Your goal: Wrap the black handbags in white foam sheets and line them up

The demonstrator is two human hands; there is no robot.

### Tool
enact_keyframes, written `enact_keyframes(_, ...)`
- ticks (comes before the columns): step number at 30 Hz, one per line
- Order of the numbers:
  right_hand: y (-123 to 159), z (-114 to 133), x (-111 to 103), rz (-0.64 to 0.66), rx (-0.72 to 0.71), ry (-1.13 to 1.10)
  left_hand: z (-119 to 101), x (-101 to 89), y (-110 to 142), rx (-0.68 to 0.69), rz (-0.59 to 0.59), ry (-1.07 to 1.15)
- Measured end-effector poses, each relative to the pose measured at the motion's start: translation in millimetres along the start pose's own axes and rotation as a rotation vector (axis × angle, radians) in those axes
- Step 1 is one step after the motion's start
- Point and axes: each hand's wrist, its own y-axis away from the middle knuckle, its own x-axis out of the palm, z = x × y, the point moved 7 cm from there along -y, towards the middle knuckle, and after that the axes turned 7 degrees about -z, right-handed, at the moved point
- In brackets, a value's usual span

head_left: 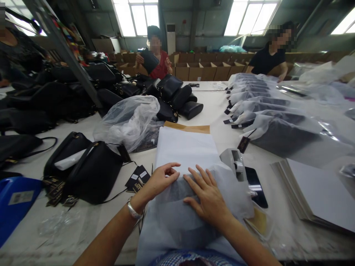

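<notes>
A dark bag (177, 221) lies before me under a sheet of thin white tissue paper (231, 184), its shape showing through. My right hand (206, 197) rests flat on the tissue with its fingers spread. Just to the left, my left hand (163, 181) has thumb and forefinger brought together at the tissue's upper edge; whether paper is pinched there is hard to make out. Beyond both hands is a stack of white paper sheets (185, 146), with brown paper (201, 128) showing at its far end. A grey tape dispenser (235, 162) stands right of the stack, beside a dark phone (256, 188).
Black handbags (95, 173) with tags (137, 177) sit at left, near a blue bin (19, 203). Crumpled plastic (130, 118) lies behind. Wrapped bags (277, 129) line the right, above stacked grey boards (318, 195). Two co-workers (161, 62) (270, 55) stand across the table.
</notes>
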Motion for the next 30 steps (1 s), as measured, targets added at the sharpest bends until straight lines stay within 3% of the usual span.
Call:
enact_keyframes(3, 1.3, -1.8, 3.5, -0.003, 0.017, -0.028, -0.7, -4.0, -0.3, 0.046, -0.053, -0.045)
enact_keyframes(6, 1.9, -3.1, 4.2, -0.004, 0.033, -0.052, -17.1, -14.6, 12.2, 0.248, -0.264, -0.232)
enact_keyframes(8, 1.1, -3.7, 4.4, 0.002, 0.040, -0.061, -29.6, -12.0, 28.2, 0.384, -0.330, -0.381)
enact_keyframes(13, -2.6, -3.8, 6.2, 0.012, 0.043, -0.074, -30.2, 16.8, 56.4, 0.456, -0.187, -0.533)
enact_keyframes(16, -3.2, -5.8, 5.2, 0.009, 0.052, -0.079, -22.3, 22.6, 57.6, 0.439, -0.196, -0.592)
enact_keyframes(19, 4.0, -20.5, -9.5, -0.063, 0.108, -0.063, -20.1, 22.2, 54.2, 0.474, -0.236, -0.662)
enact_keyframes(22, 29.0, -54.9, -42.5, -0.230, 0.244, 0.032, -22.4, 20.2, 51.8, 0.529, -0.272, -0.708)
enact_keyframes(26, 95.0, -116.0, -88.7, -0.408, 0.557, 0.247, -17.9, 18.4, 47.3, 0.534, -0.266, -0.728)
enact_keyframes(30, 161.6, -160.7, -100.7, -0.434, 0.831, 0.318, -8.9, 15.9, 43.4, 0.518, -0.263, -0.717)
